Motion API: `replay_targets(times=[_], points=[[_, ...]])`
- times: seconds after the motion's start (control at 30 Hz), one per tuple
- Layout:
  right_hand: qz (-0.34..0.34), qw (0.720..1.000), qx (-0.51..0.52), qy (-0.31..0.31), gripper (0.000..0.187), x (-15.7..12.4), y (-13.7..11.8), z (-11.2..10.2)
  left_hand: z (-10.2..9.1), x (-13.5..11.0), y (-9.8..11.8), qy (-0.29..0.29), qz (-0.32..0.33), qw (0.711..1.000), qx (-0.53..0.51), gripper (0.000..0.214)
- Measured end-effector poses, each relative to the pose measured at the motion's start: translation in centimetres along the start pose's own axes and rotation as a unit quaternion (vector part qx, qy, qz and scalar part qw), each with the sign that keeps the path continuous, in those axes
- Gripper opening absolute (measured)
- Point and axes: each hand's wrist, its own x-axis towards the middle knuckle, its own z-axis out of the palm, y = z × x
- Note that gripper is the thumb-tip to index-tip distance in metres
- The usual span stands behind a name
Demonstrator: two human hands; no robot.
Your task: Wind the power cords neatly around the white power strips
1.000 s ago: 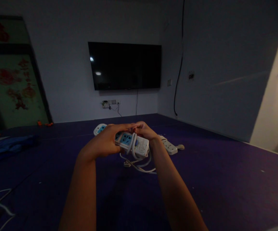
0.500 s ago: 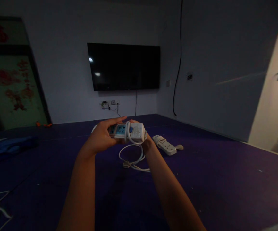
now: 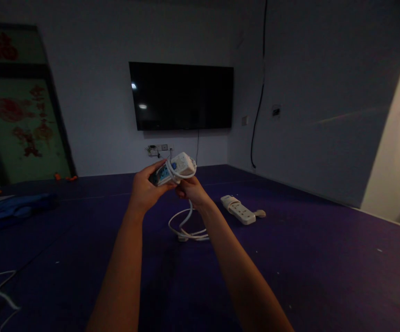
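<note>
The left hand (image 3: 141,188) is bent around one end of a white power strip (image 3: 183,163) with blue sockets, with the thumb and fingers holding it up in the air, tilted. The right hand (image 3: 193,192) is curled closed around the white cord (image 3: 190,210) just under the strip, and the cord hangs down in loops onto the purple surface (image 3: 317,267). Another white strip (image 3: 244,214) lies to the right, near the loops.
</note>
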Motion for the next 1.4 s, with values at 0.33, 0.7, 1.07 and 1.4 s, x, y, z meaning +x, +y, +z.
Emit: replay_targets(times=[0.33,0.7,1.07,1.4], points=[[0.099,0.988,-0.094,-0.067,0.025,-0.5,-1.7,0.5,-0.3,0.7,-2.3,0.192,0.008,0.981,0.02,0.066],[0.183,0.955,-0.176,-0.151,0.017,-0.7,-1.5,-1.0,-2.1,0.9,-1.9,0.308,0.07,0.943,0.102,0.067],[0.192,0.842,-0.449,-0.228,0.019,0.1,2.7,-6.0,-4.3,0.8,-0.7,0.363,0.094,0.918,0.129,0.069],[0.114,0.867,-0.423,-0.239,0.014,0.6,3.4,-4.9,-5.5,0.8,-0.7,0.421,0.108,0.892,0.125,0.072]])
